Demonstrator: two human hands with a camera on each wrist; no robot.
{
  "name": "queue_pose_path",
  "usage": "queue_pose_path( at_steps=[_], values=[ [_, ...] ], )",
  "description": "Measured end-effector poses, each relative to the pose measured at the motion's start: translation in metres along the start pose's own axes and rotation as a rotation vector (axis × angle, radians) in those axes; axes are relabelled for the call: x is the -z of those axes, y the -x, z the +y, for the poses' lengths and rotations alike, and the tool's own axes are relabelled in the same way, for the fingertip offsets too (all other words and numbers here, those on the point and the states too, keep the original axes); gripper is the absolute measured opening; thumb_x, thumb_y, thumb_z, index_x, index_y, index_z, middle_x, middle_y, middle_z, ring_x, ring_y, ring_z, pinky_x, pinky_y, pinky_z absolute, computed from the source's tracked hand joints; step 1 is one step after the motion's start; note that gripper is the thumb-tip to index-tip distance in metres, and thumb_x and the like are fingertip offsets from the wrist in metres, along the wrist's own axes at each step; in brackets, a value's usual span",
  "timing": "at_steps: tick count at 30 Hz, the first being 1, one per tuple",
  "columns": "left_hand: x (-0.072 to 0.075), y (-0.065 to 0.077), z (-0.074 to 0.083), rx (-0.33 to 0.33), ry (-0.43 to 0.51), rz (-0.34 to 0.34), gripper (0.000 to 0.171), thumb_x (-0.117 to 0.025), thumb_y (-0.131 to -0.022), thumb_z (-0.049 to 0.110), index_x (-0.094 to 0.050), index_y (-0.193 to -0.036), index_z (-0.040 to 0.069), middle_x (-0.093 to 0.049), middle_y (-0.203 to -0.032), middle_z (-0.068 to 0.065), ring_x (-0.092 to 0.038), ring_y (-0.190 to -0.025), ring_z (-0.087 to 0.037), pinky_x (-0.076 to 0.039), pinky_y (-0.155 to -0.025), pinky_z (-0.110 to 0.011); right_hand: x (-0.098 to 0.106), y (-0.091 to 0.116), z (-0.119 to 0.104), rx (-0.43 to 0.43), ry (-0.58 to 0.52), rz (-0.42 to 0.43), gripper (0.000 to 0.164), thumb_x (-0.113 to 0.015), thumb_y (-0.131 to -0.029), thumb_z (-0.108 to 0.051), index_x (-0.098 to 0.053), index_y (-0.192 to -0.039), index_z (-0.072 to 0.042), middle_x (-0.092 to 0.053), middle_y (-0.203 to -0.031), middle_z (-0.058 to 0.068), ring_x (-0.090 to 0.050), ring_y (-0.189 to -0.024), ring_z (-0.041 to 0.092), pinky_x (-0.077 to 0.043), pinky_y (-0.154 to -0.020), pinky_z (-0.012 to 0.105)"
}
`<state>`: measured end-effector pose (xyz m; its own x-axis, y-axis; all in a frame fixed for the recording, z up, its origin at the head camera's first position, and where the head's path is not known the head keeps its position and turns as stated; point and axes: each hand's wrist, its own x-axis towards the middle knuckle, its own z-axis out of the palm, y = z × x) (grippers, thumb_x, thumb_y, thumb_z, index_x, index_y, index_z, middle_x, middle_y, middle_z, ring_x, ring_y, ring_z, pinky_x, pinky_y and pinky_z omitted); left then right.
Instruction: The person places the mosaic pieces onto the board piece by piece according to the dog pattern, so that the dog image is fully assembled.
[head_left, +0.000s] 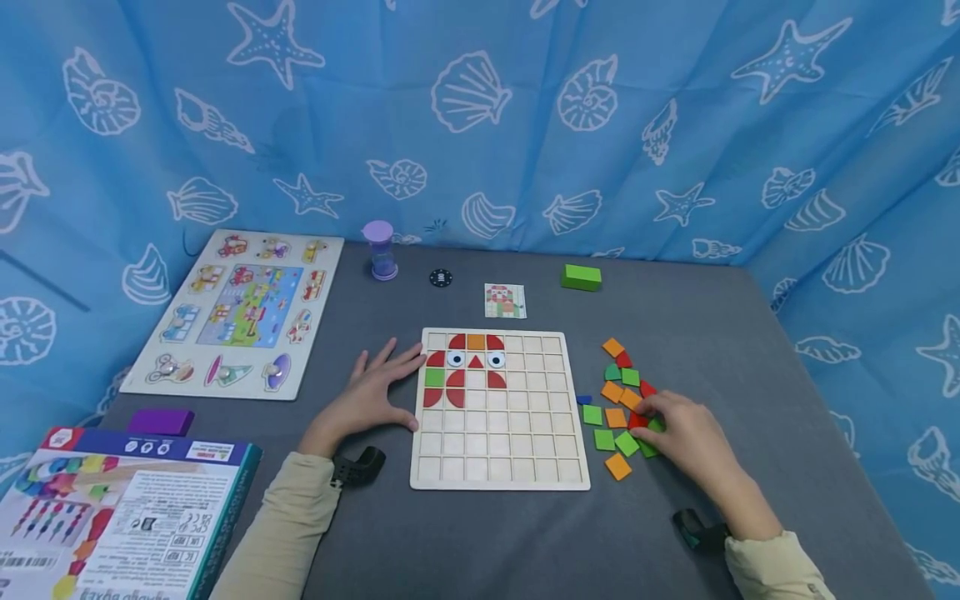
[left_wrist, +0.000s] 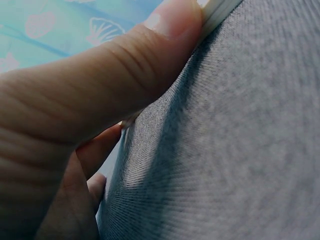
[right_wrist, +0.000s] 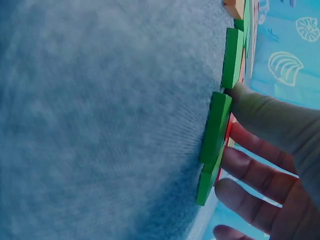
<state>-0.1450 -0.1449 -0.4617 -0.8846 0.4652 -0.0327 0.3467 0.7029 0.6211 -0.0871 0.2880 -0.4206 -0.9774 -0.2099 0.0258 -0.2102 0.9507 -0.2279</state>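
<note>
A light wooden grid board (head_left: 498,446) lies in the middle, with red quarter-round tiles (head_left: 455,397), an orange square, a green square, a red triangle and two white eye tiles (head_left: 455,358) in its upper left cells. My left hand (head_left: 363,408) rests at the board's left side, fingers spread, its thumb and fingertips at the edge; the left wrist view shows the thumb (left_wrist: 165,45) against that edge. My right hand (head_left: 686,437) is over the loose tiles at the right, thumb and fingers apart around a red tile (head_left: 637,420). Green tiles (right_wrist: 217,127) lie beside its fingers.
Loose orange, green and red tiles (head_left: 615,417) lie right of the board. Behind it are a small pattern card (head_left: 505,301), a black disc (head_left: 441,277), a sand timer (head_left: 381,250) and a green block (head_left: 581,277). A knob puzzle (head_left: 315,312), purple block (head_left: 161,422) and box (head_left: 150,517) are left.
</note>
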Motion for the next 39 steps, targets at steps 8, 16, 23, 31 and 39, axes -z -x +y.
queue_pose_path(
  at_steps=[8, 16, 23, 31, 39],
  values=[
    [0.0, 0.0, 0.001, 0.002, 0.0, -0.002, 0.103, -0.076, -0.054, 0.052, -0.028, -0.141, 0.023, -0.02, -0.147, 0.004, 0.001, -0.137, -0.027, 0.008, -0.102, -0.056, -0.001, 0.0, -0.002, -0.019, 0.038, 0.006, 0.023, -0.075, -0.068, -0.028, -0.067, -0.083, -0.012, -0.055, -0.076, -0.001, -0.046, -0.061, 0.011, -0.039, -0.053, 0.027],
    [0.001, -0.002, 0.003, -0.003, 0.001, -0.004, 0.102, -0.077, -0.055, 0.049, -0.028, -0.14, 0.023, -0.021, -0.147, 0.004, 0.0, -0.137, -0.027, 0.008, -0.102, -0.056, 0.004, -0.007, -0.018, 0.025, 0.024, 0.021, 0.024, -0.073, -0.069, -0.028, -0.066, -0.085, -0.012, -0.056, -0.077, -0.002, -0.046, -0.06, 0.01, -0.037, -0.053, 0.025],
    [0.001, 0.0, 0.002, -0.004, 0.007, -0.002, 0.102, -0.078, -0.054, 0.049, -0.029, -0.14, 0.023, -0.021, -0.147, 0.003, 0.0, -0.137, -0.027, 0.008, -0.102, -0.056, -0.001, -0.04, -0.076, 0.261, -0.04, 0.067, 0.021, -0.074, -0.069, -0.028, -0.067, -0.084, -0.015, -0.059, -0.076, -0.006, -0.051, -0.066, 0.01, -0.041, -0.061, 0.027],
    [-0.002, 0.001, 0.0, -0.007, 0.01, 0.008, 0.103, -0.078, -0.053, 0.05, -0.029, -0.14, 0.023, -0.021, -0.147, 0.005, 0.0, -0.137, -0.027, 0.008, -0.102, -0.056, -0.027, -0.078, -0.134, 0.414, 0.018, 0.021, 0.016, -0.07, -0.07, -0.029, -0.067, -0.081, -0.018, -0.059, -0.076, -0.008, -0.048, -0.063, 0.007, -0.04, -0.061, 0.027],
    [-0.001, 0.0, 0.0, -0.013, 0.01, 0.01, 0.103, -0.077, -0.053, 0.051, -0.029, -0.14, 0.024, -0.02, -0.147, 0.007, 0.001, -0.137, -0.025, 0.009, -0.103, -0.054, -0.034, -0.086, -0.145, 0.415, 0.078, 0.019, 0.012, -0.068, -0.071, -0.026, -0.067, -0.08, -0.019, -0.056, -0.072, -0.009, -0.047, -0.061, 0.006, -0.037, -0.057, 0.027]
  ],
)
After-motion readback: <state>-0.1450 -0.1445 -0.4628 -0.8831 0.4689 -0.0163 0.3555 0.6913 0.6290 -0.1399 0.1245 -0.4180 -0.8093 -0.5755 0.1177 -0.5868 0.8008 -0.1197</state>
